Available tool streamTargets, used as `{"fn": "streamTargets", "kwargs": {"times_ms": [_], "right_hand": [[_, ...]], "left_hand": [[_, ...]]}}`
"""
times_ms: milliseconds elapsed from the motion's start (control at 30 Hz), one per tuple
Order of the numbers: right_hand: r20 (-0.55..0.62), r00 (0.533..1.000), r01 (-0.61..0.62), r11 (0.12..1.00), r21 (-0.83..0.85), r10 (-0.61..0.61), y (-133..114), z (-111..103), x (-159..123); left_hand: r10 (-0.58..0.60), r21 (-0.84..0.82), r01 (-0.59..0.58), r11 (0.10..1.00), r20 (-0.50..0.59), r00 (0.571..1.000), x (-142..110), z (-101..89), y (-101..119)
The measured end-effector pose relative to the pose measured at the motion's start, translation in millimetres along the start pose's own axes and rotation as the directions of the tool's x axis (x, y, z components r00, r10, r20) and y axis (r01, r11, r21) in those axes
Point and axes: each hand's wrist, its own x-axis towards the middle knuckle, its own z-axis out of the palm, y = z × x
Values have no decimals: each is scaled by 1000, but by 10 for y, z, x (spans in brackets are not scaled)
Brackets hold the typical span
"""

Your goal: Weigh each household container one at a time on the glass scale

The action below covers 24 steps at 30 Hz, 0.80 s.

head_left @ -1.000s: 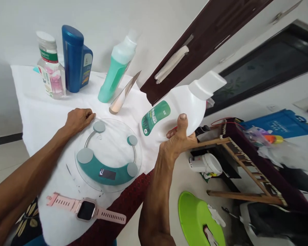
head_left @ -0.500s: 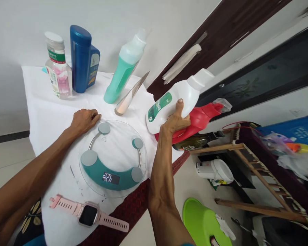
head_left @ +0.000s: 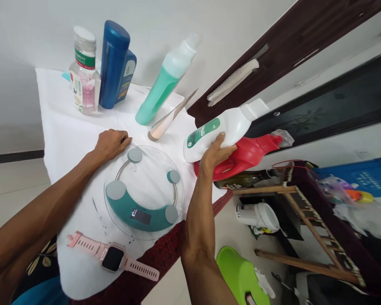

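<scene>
My right hand (head_left: 215, 153) is wrapped around the lower side of a white plastic bottle (head_left: 231, 125) with a green label, its thumb lying against the bottle. The white bottle stands at the cloth's right side, right beside a red jug (head_left: 250, 153). My left hand (head_left: 112, 143) rests curled on the white cloth, just beyond the rim of a round glass scale (head_left: 146, 178); nothing shows in its fingers. The scale carries grey pads, a green panel and a partly lit display. Nearer me lies a pink smartwatch (head_left: 113, 258).
Along the back stand a clear bottle (head_left: 85, 80), a blue bottle (head_left: 112, 63), a green liquid bottle (head_left: 160, 87) and a slim tube (head_left: 165, 125). A dark bottle (head_left: 241, 180) is beyond the red jug. A green tub (head_left: 238, 275) and white bucket (head_left: 260, 216) sit on the floor.
The view has shifted slightly. The white bottle sits a little lower, against the red jug, with my right hand still at it. The scale's display shows fewer lit digits. My left hand stays on the cloth.
</scene>
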Motion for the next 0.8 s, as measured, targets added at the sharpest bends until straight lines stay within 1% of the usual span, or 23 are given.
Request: {"fn": "streamTargets", "kwargs": {"times_ms": [67, 100, 133, 167, 200, 233, 267, 300, 333, 367, 433, 467, 533, 600, 667, 733, 767, 800], "right_hand": [[-78, 997, 12, 998, -68, -18, -85, -74, -145], [-120, 991, 48, 993, -105, -61, -149, -91, -219], [-130, 982, 118, 985, -123, -134, -226, -85, -290], [-115, 970, 200, 974, -110, -212, -312, -51, -354], [-74, 957, 275, 959, -60, -279, -403, 15, -410], [-5, 945, 327, 944, 36, -327, -493, 113, -456], [89, 933, 331, 930, 156, -347, -577, 240, -492], [197, 921, 280, 924, 260, -335, -649, 387, -518], [279, 907, 216, 918, 333, -315, -706, 546, -534], [317, 900, 166, 907, 387, -300, -746, 707, -543], [335, 915, 57, 894, 444, -225, -770, 995, -543], [333, 926, 10, 892, 452, -179, -760, 1106, -538], [330, 939, -68, 889, 452, -97, -717, 1232, -532], [308, 949, -92, 879, 468, -65, -694, 1203, -537], [233, 969, -53, 845, 532, -86, -739, 1007, -553], [130, 977, 53, 782, 620, -169, -858, 667, -574], [82, 970, 118, 740, 662, -228, -932, 461, -587], [81, 953, 158, 711, 685, -290, -1006, 247, -606]], "left_hand": [[9, -16, -9, 1000, 2, 1000, 0, 10, -6], [13, -19, -13, 1000, 3, 1000, 0, 12, -7], [14, -20, -14, 1000, 3, 1000, 0, 11, -6], [14, -19, -14, 1000, 6, 1000, 0, 9, -3], [13, -18, -12, 1000, 10, 1000, -1, 5, 0], [12, -18, -12, 1000, 15, 1000, -3, 2, 3], [13, -21, -13, 1000, 18, 1000, -5, -2, 5], [13, -24, -13, 1000, 20, 1000, -7, -3, 6], [15, -29, -15, 999, 23, 1000, -8, -3, 4], [19, -34, -18, 999, 25, 1000, -9, -1, 1], [33, -43, -32, 999, 24, 999, -10, 8, -10], [40, -48, -39, 998, 23, 999, -9, 13, -16], [50, -59, -49, 997, 17, 999, -8, 20, -23], [47, -65, -46, 997, 17, 999, -10, 21, -22], [42, -61, -41, 997, 25, 999, -15, 16, -16], [45, -53, -44, 998, 34, 998, -22, 12, -9], [48, -52, -47, 998, 33, 998, -25, 12, -8], [51, -52, -50, 997, 29, 998, -28, 13, -9]]}}
